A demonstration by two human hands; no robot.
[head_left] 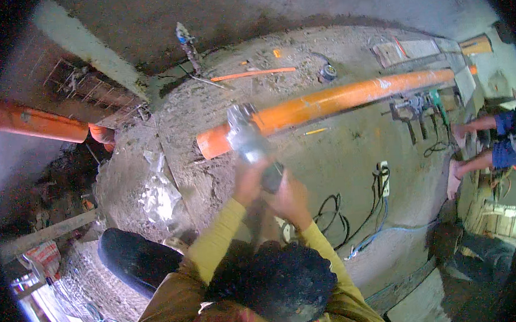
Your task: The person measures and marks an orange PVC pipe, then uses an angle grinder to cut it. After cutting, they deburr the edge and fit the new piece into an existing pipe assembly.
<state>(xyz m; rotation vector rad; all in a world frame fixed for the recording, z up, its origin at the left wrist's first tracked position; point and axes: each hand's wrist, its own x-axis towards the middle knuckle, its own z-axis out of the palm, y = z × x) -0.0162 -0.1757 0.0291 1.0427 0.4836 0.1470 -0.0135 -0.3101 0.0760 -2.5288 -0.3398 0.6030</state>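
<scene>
Both my hands are closed around a grey power tool [250, 144] with a dark rear end, which looks like a cordless angle grinder; motion blurs it. My left hand [247, 184] grips its body, and my right hand [291, 203] wraps the rear end, on the side nearer me. The tool's front lies across a long orange pipe [337, 97] close to the pipe's left end. Whether a disc or blade touches the pipe cannot be made out. The pipe lies on the dusty floor, running off to the right.
A power strip [384, 177] with dark cables and a blue cord [386, 230] lies right of me. Farther right are a drill-like tool [411, 107] and another person's bare legs [474, 127]. Crumpled clear plastic [160, 196] lies left, near another orange pipe [37, 122].
</scene>
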